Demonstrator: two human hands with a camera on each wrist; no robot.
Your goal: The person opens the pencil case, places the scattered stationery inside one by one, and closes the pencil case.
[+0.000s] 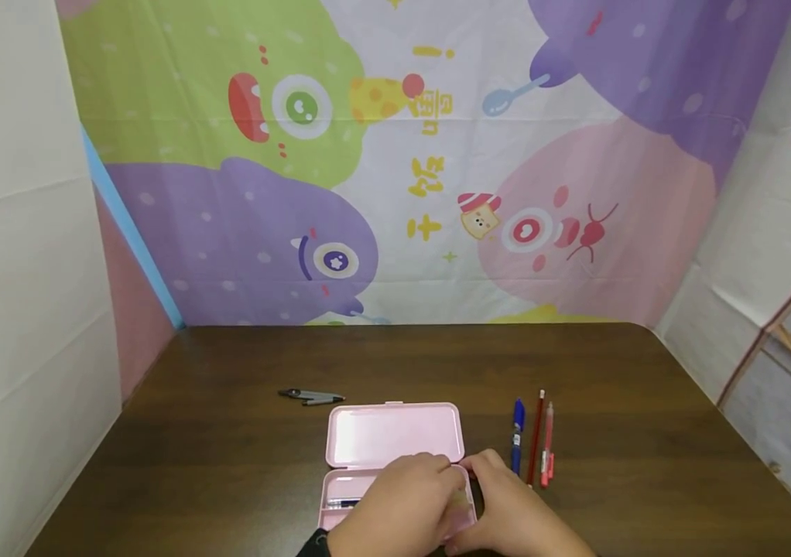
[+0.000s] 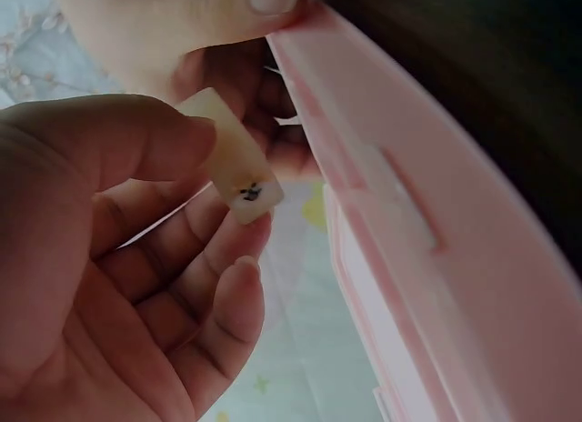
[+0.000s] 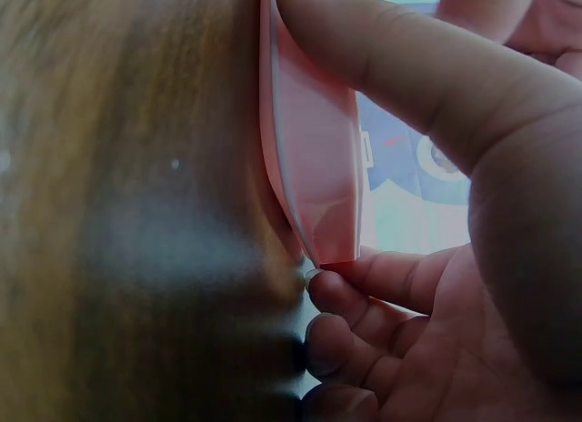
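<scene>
On the patterned cloth (image 1: 395,166) behind the table stands a column of yellow Chinese characters (image 1: 426,176), turned sideways and read from the bottom up: the first looks like 干, the second like 饭, the third is unclear, and an exclamation mark (image 1: 426,52) ends the line. The blue pen's white label (image 1: 516,439) and the small cream block's dark print (image 2: 249,192) are illegible.

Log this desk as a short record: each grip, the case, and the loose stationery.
Left grip: pinches small pale block, likely an eraser
Right grip: holds right end of pencil case
Pencil case: pink, lid open
Inside case: slim item, partly hidden
Beyond case's left corner: grey compass
Right of case: blue pen, red pencil, pinkish-red pen
</scene>
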